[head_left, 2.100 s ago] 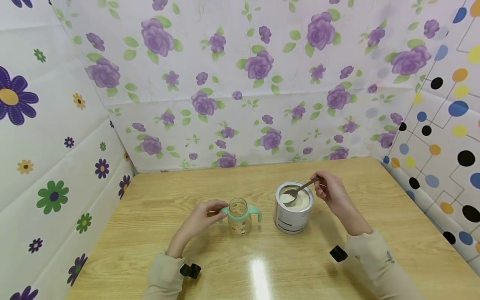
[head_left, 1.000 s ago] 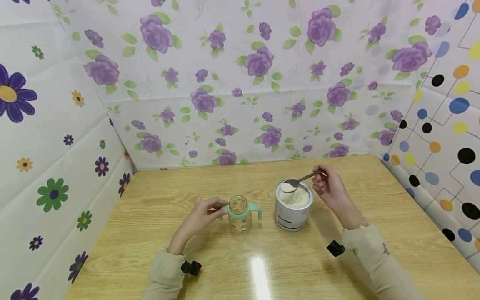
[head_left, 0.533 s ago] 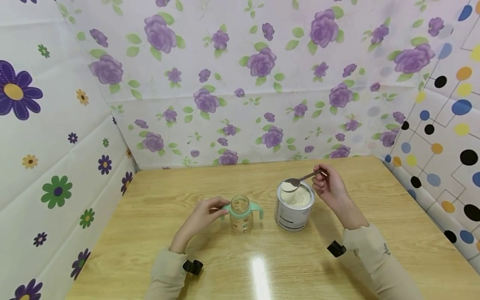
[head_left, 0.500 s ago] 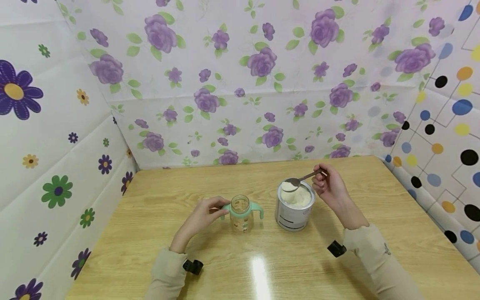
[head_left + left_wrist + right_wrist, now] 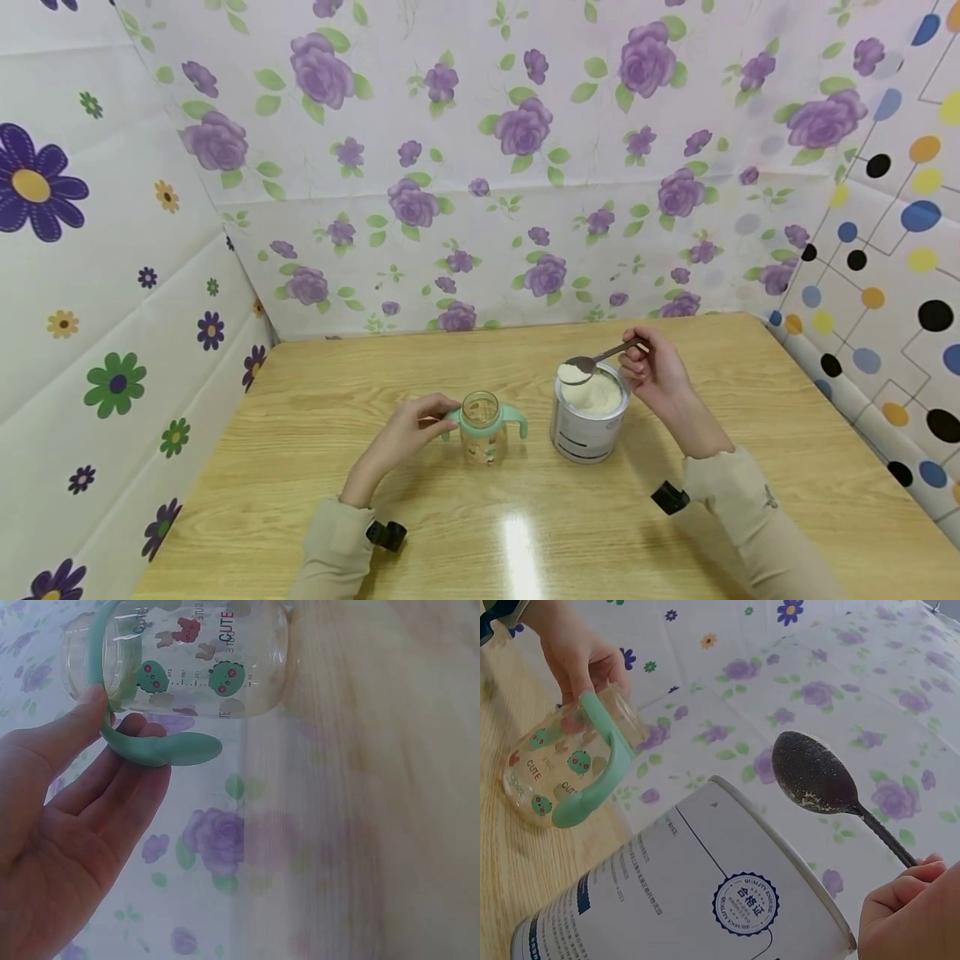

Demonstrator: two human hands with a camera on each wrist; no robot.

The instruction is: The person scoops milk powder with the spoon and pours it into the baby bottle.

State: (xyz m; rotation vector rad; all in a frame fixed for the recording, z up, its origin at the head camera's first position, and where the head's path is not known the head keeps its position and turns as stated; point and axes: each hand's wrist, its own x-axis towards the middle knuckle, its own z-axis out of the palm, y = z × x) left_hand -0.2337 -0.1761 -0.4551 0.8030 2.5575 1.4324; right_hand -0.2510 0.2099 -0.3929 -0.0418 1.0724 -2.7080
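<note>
My left hand (image 5: pixel 408 429) pinches the left mint-green handle (image 5: pixel 161 748) of a clear, lidless baby bottle (image 5: pixel 481 433) that stands upright on the table. Printed cartoon figures and measuring marks show on the bottle in the left wrist view. With my right hand (image 5: pixel 656 371) I grip the end of a dark spoon (image 5: pixel 581 364). Heaped with pale powder, its bowl hangs over the left part of an open can's mouth. The white can (image 5: pixel 587 437) holds cream-coloured powder (image 5: pixel 603 396) and stands right of the bottle. In the right wrist view, the spoon's underside is dusted with powder.
The wooden table (image 5: pixel 300 467) reaches back to a purple-flowered cloth wall (image 5: pixel 480 233). Patterned cloth also lines the left and right sides. Black wrist cameras (image 5: pixel 386 535) are strapped over both beige sleeves.
The spoon has risen out of the can with a heap of powder, then shifted slightly left toward the bottle. My left hand keeps its hold on the bottle handle.
</note>
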